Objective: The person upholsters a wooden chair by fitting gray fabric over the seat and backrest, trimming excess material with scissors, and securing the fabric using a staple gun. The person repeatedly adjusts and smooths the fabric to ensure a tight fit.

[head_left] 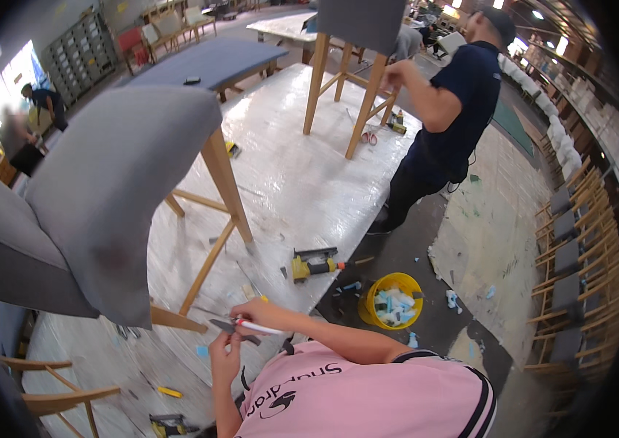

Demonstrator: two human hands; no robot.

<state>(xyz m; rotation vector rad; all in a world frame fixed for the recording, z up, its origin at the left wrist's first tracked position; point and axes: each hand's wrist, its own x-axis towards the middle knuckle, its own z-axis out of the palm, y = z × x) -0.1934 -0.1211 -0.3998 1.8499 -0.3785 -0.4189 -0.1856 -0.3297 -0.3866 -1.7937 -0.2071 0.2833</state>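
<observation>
white tool [260,327] in rt grip [264,314]

Film-covered table [287,175]; yellow-black nail gun [301,269]; grey chair [127,153].

Your pink shirt [390,387] carries a slanting line of dark lettering [289,387] with a dark rounded emblem [278,404] beside it. Pale marks on the grey cabinet [79,52] are too small to read.
</observation>
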